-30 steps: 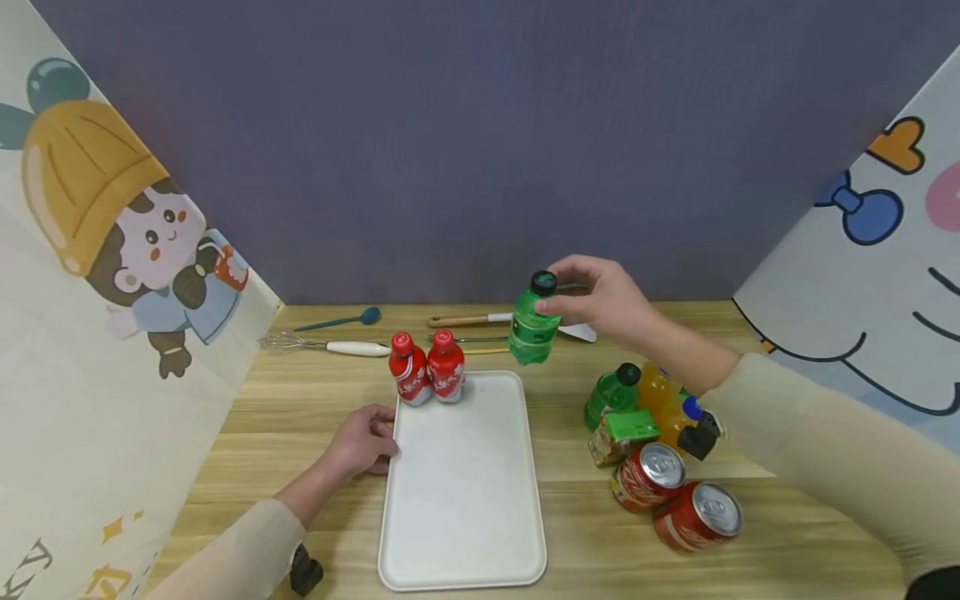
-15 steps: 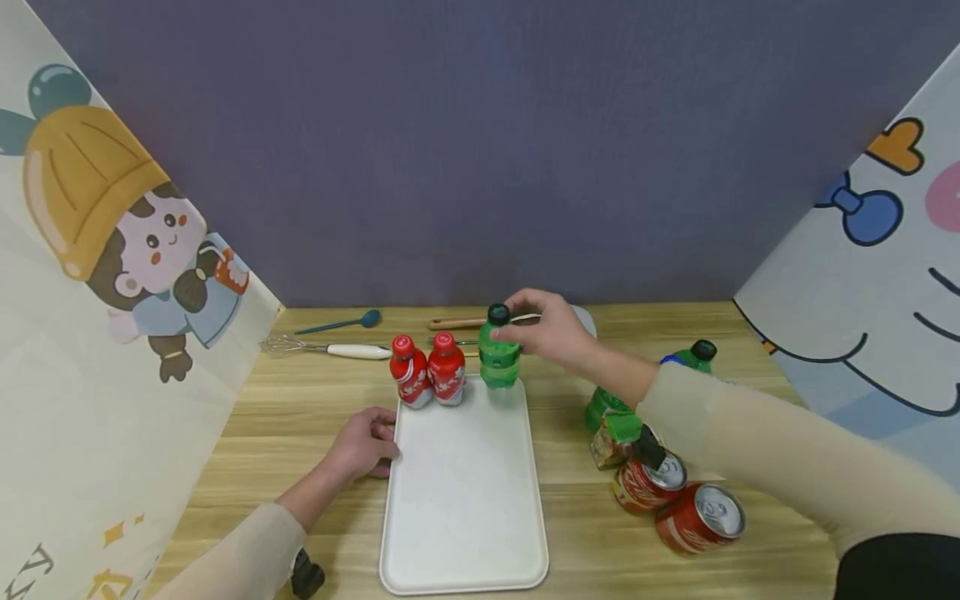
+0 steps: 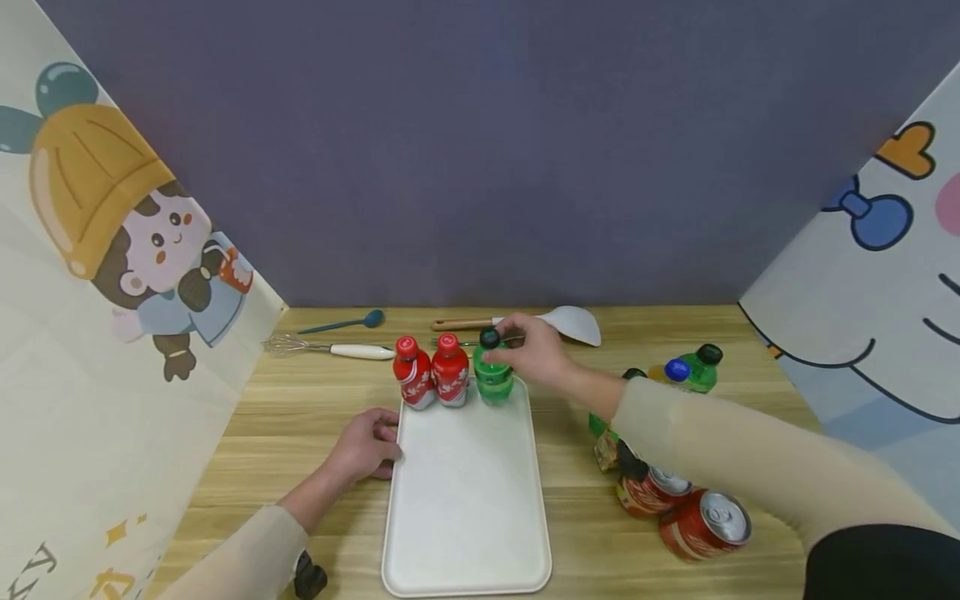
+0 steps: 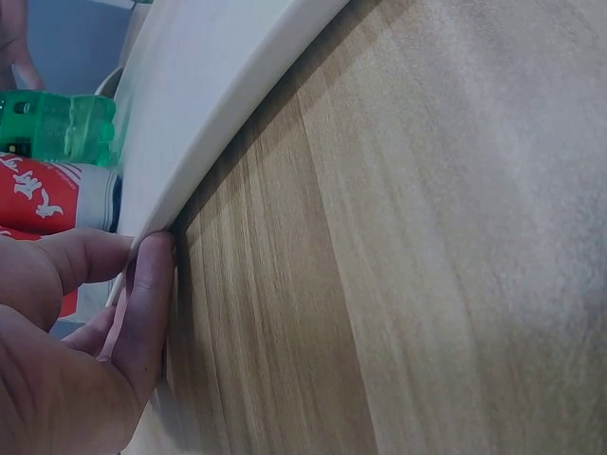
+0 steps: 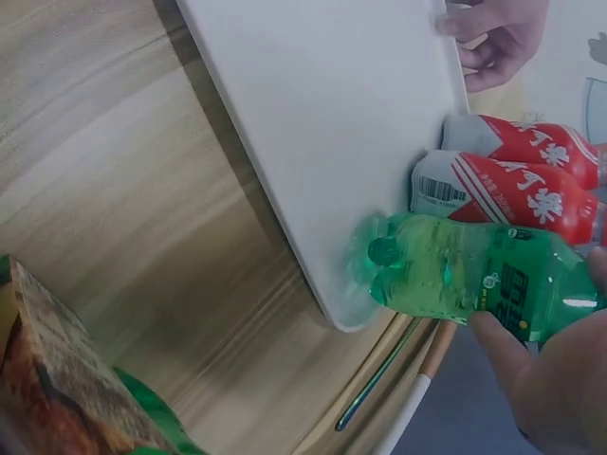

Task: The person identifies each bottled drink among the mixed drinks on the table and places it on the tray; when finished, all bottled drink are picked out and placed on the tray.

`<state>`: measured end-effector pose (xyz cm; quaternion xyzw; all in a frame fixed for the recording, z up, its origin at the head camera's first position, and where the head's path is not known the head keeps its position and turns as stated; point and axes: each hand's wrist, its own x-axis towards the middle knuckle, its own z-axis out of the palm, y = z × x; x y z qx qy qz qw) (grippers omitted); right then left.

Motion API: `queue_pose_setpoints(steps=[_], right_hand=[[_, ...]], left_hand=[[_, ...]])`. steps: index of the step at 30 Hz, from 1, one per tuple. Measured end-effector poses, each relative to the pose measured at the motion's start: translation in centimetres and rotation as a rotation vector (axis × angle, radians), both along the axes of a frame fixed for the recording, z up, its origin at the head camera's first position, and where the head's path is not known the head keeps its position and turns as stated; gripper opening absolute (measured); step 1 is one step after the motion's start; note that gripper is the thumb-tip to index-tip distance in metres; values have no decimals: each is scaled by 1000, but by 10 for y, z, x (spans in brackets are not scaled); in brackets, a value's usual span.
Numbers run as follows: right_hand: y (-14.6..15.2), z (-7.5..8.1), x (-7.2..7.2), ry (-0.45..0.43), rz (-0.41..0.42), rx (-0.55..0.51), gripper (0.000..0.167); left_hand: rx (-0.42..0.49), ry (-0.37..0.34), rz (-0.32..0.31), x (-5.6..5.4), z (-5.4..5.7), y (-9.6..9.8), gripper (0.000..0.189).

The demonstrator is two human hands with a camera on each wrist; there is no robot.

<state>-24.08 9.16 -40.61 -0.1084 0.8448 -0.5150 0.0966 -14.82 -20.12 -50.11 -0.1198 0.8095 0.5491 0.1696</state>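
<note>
Gripping the green bottle (image 3: 494,382) up high with the fingers of the right hand (image 3: 536,355), the nearer one, from its right; long axis roughly upright. Base at the far right corner of the tray (image 3: 465,517), resting or just above: cannot tell. Standing just left, at the tray's far end: two red bottles (image 3: 451,374). Pinching the tray's left rim with the left hand (image 3: 365,447).

Grn soda btl (image 3: 494,383) is clear, glossy plastic; red btls (image 3: 451,375) look glossy plastic too. Wht tray (image 3: 467,500) is smooth, semi-matt plastic. Soda cans (image 3: 703,529): shiny metal. Whisk (image 3: 343,351): metal wires. Tabletop (image 3: 300,417): smooth wood grain. Sleeves (image 3: 735,450): matt cloth.
</note>
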Motion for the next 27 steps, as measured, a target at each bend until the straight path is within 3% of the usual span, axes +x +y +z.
queue_pose_setpoints(steps=[12,27], right_hand=[[-3,-14,1,-30,-20,-50,38],[0,-10,2,-85,27,-6,38]], left_hand=[[6,4,-2,-2,-1,0,61],[11,8,-2,0,-3,-1,61]])
